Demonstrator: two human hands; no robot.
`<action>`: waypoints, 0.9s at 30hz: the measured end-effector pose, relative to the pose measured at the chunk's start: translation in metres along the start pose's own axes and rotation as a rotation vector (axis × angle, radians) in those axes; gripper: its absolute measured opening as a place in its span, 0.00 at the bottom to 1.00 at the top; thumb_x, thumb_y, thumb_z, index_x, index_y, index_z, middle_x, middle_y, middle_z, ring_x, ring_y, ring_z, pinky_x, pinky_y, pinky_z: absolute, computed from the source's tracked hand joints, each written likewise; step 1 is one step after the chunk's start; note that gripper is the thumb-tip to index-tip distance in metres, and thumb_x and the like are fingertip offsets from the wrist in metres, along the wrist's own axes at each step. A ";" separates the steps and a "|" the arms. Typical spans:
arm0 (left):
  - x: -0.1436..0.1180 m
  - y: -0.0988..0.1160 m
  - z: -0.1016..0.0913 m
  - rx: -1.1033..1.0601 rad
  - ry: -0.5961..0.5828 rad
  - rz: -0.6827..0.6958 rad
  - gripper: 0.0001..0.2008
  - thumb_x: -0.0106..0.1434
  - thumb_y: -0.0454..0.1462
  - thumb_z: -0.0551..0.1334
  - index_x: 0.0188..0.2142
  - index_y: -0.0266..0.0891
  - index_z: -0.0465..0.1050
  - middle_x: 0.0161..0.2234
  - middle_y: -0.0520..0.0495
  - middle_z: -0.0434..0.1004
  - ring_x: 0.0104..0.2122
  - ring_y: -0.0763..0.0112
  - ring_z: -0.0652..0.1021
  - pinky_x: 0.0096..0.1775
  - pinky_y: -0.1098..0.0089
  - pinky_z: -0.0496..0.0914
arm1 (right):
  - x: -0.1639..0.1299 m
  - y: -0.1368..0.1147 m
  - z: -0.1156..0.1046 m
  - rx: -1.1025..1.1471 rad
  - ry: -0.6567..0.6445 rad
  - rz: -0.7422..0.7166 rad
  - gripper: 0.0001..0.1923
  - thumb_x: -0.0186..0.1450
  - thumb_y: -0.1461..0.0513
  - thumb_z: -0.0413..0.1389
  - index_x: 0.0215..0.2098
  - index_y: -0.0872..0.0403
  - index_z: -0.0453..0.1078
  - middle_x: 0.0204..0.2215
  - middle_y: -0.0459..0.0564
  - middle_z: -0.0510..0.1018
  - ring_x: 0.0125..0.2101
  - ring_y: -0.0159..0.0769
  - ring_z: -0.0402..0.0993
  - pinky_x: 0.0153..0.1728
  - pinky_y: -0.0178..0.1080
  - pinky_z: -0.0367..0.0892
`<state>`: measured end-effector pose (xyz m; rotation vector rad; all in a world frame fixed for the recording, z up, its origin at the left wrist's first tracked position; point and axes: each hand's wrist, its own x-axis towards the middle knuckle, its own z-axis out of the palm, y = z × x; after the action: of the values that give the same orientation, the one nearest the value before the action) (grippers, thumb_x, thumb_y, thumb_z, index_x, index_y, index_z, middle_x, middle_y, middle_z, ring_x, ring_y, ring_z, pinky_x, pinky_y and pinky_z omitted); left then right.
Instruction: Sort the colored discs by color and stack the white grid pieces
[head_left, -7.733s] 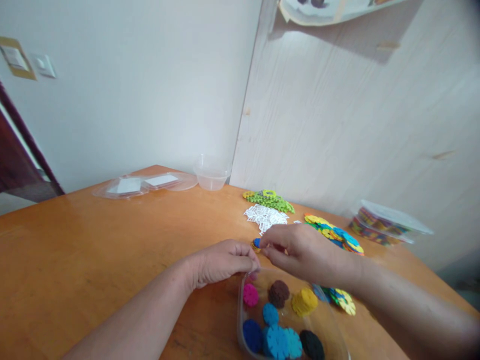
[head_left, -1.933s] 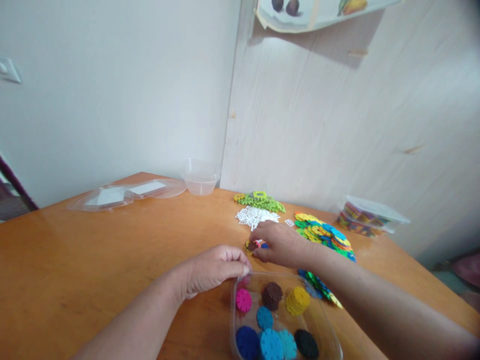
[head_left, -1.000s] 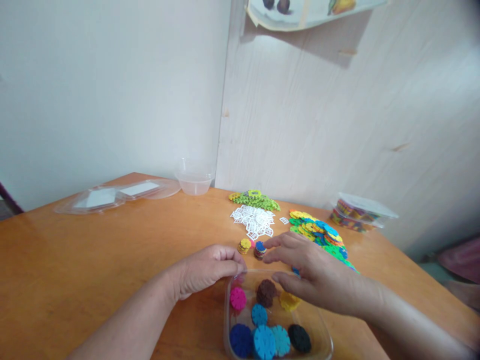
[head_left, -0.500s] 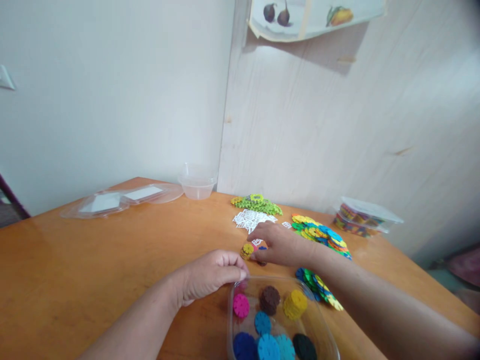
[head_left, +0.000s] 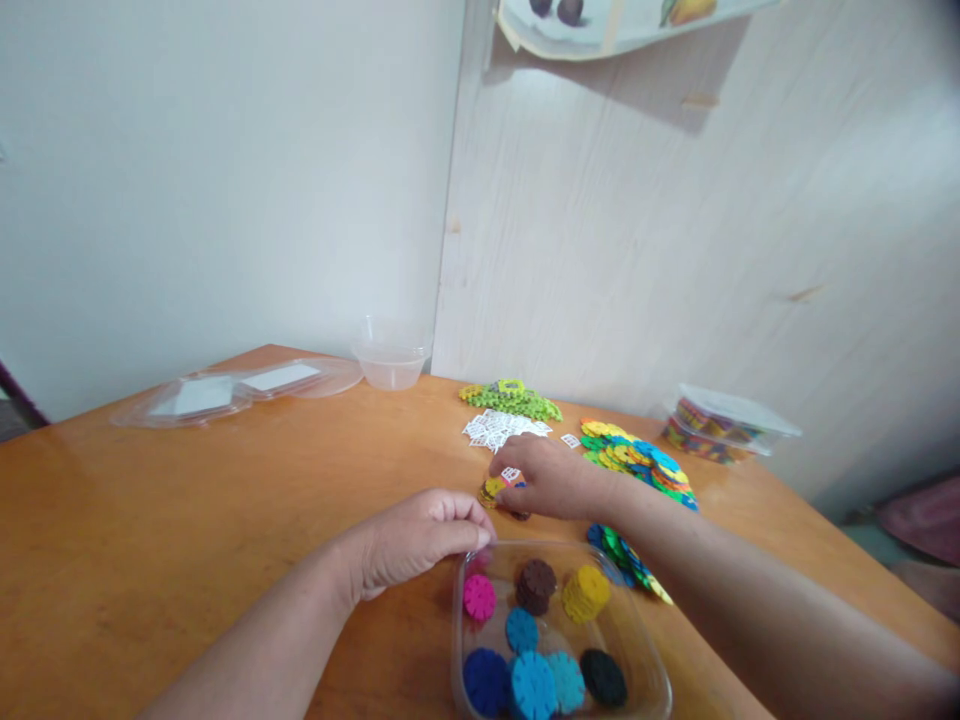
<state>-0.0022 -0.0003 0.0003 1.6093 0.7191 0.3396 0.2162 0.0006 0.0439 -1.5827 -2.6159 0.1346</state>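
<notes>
My left hand (head_left: 414, 540) rests curled on the table, its fingertips pinching the near-left rim of a clear plastic container (head_left: 645, 670). Inside lie small stacks of toothed plastic discs: pink (head_left: 478, 597), brown (head_left: 538, 585), yellow (head_left: 586, 592), several blue (head_left: 534, 682) and black (head_left: 603, 677). My right hand (head_left: 549, 478) reaches past the container and closes its fingers on a small stack of mixed discs (head_left: 493, 489) standing on the table. A white square piece lies by the thumb.
Behind lie a pile of white pieces (head_left: 500, 429), a green disc pile (head_left: 512, 400), a mixed coloured disc pile (head_left: 636, 460) and more discs (head_left: 626, 562) beside my right forearm. A lidded box of discs (head_left: 721, 424), a clear bowl (head_left: 390, 362) and flat clear lids (head_left: 240, 385) stand further off.
A second ago my right hand hovered open over the container; it has since moved forward and closed on the small disc stack. My left hand stays on the rim.
</notes>
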 end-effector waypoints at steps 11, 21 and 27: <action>0.002 -0.002 -0.001 -0.027 -0.029 0.007 0.13 0.59 0.44 0.60 0.36 0.37 0.75 0.35 0.49 0.76 0.38 0.67 0.73 0.44 0.68 0.63 | -0.065 -0.009 -0.032 0.212 0.128 -0.055 0.12 0.60 0.61 0.59 0.44 0.49 0.72 0.42 0.48 0.76 0.44 0.38 0.70 0.48 0.43 0.64; 0.000 0.000 -0.002 0.043 -0.026 0.015 0.13 0.60 0.44 0.59 0.37 0.37 0.74 0.35 0.50 0.75 0.37 0.67 0.71 0.42 0.68 0.63 | -0.122 -0.017 -0.032 0.197 0.055 -0.006 0.16 0.58 0.66 0.58 0.45 0.47 0.72 0.49 0.49 0.74 0.50 0.39 0.68 0.51 0.44 0.65; 0.000 0.000 -0.003 0.070 -0.017 0.010 0.14 0.60 0.45 0.59 0.37 0.38 0.73 0.35 0.51 0.74 0.38 0.67 0.70 0.42 0.68 0.62 | -0.131 -0.014 -0.031 0.191 0.026 0.030 0.17 0.59 0.65 0.58 0.46 0.46 0.72 0.52 0.49 0.72 0.52 0.41 0.67 0.53 0.47 0.64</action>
<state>-0.0039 0.0020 0.0010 1.6801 0.7169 0.3107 0.2676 -0.1210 0.0733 -1.5484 -2.4753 0.3513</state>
